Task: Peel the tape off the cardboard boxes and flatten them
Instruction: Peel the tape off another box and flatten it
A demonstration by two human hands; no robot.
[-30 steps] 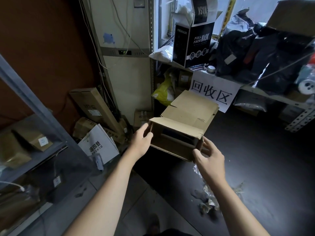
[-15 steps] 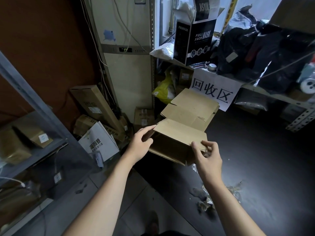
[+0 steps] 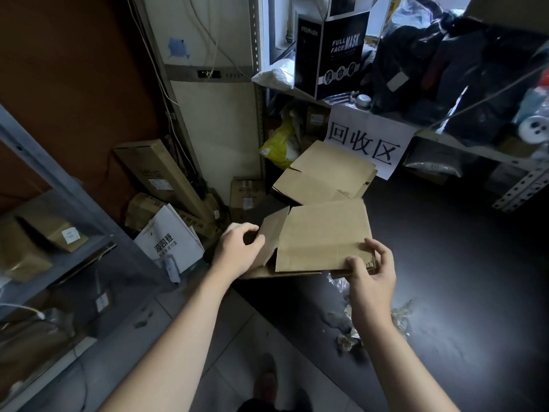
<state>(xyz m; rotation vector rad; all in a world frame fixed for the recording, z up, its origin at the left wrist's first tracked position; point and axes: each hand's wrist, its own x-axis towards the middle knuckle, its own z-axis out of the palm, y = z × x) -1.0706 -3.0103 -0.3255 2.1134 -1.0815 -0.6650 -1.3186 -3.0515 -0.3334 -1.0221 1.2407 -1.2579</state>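
A plain brown corrugated cardboard box (image 3: 323, 233) is held between both hands over the near edge of a dark, matte tabletop (image 3: 460, 278). Its broad top panel lies almost flat, with a crease running across it near the front. The left hand (image 3: 239, 252) curls its fingers round the folded side flap at the box's left end. The right hand (image 3: 371, 273) pinches the front right corner, thumb on top, where the fluted edge shows. A second tan panel (image 3: 323, 176) slopes up just behind, possibly the same box's lid. Crumpled clear film (image 3: 347, 325) lies on the tabletop beside the right wrist.
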